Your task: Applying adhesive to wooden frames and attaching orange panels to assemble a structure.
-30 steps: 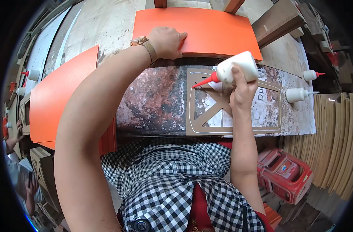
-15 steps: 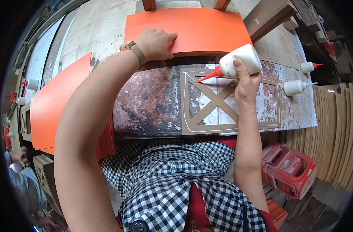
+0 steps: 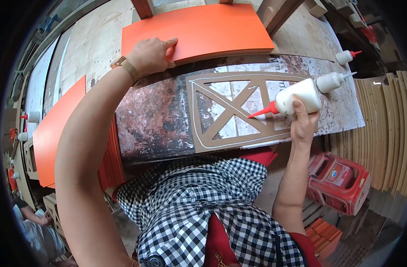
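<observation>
R hand (image 3: 303, 127) grip on glue bottle (image 3: 297, 97), brown frame (image 3: 239, 111), L hand (image 3: 151, 55) on orange panel (image 3: 203, 31)

A stained, rust-mottled worktop (image 3: 154, 120) carries a brown cross-braced cutout frame (image 3: 239, 111). Behind the frame lies an orange panel stack (image 3: 212, 31); right of it, two glue bottles (image 3: 332, 81).

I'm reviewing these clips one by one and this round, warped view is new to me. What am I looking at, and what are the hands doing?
A fisheye camera on the person's head looks down, so straight edges bend. The left hand rests on a stack of orange panels. The right hand holds a white glue bottle with its red tip over a brown lattice frame lying on a stained workboard. Two more glue bottles lie at the right; a red plastic stool stands below.
</observation>
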### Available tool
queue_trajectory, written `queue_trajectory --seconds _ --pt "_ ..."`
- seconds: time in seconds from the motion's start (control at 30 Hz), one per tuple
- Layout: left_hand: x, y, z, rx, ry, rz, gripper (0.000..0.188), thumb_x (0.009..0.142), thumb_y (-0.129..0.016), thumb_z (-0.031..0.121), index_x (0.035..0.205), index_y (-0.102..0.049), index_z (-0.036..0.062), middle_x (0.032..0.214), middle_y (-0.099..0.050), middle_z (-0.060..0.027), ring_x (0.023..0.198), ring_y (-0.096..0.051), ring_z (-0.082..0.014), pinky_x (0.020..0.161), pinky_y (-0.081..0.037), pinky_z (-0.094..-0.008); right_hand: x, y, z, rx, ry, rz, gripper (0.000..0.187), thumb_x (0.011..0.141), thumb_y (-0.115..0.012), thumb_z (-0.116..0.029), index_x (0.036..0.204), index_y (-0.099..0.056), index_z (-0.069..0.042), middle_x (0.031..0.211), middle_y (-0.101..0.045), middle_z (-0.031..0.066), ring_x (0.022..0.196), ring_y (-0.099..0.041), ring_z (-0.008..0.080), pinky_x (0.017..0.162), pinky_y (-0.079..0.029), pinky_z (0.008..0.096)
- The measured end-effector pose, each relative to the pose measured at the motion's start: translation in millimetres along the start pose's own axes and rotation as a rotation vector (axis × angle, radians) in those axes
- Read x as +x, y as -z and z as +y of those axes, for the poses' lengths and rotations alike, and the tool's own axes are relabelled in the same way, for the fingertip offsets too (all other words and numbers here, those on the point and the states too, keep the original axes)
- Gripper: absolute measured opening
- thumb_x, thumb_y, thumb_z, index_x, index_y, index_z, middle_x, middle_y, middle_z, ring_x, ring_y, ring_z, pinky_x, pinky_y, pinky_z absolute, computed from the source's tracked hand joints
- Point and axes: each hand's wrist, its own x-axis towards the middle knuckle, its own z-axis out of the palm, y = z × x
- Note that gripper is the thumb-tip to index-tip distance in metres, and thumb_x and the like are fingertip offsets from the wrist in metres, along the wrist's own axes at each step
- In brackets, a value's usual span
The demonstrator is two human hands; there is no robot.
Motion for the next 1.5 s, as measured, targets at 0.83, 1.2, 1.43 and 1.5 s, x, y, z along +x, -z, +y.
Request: queue_trajectory --seconds 0.83,1.2,1.43,1.5 --pt "2 3 -3 -0.035 -0.045 -0.059 0.06 0.073 -0.063 0.025 0.128 -0.044 0.0093 0.093 -0.057 -0.0185 0.072 -0.057 -0.0316 0.067 -0.045 -0.0363 70 35 9 -0.032 0.094 0.036 0.035 0.071 -0.071 -0.004 0.102 -0.056 0.003 0.089 -0.062 0.0092 0.073 -0.06 0.0164 0.07 -0.049 0.0237" --pt "-1 5 -1 -0.027 -0.036 -0.009 0.06 0.071 -0.066 0.033 0.124 -0.048 0.0104 0.086 -0.06 -0.0149 0.074 -0.059 -0.0284 0.068 -0.046 -0.0347 106 2 34 0.069 0.042 0.041 0.032 0.072 -0.073 -0.007 0.097 -0.056 0.002 0.086 -0.062 0.0095 0.07 -0.061 0.0169 0.064 -0.05 0.0213" --pt "0 5 -1 -0.032 -0.026 -0.007 0.059 0.072 -0.065 0.033 0.124 -0.049 0.0104 0.085 -0.062 -0.0135 0.076 -0.059 -0.0278 0.069 -0.046 -0.0345 81 -10 37 0.08 -0.09 -0.03 0.035 0.072 -0.073 -0.007 0.1 -0.055 0.002 0.086 -0.062 0.0099 0.072 -0.061 0.0174 0.064 -0.05 0.0217" --pt "0 5 -1 -0.018 -0.029 -0.002 0.058 0.072 -0.065 0.033 0.124 -0.049 0.0106 0.085 -0.063 -0.0126 0.077 -0.059 -0.0275 0.069 -0.046 -0.0344 68 -19 36 0.101 -0.08 -0.053 0.035 0.072 -0.073 -0.007 0.1 -0.055 0.003 0.086 -0.062 0.0101 0.072 -0.061 0.0177 0.064 -0.05 0.0218"
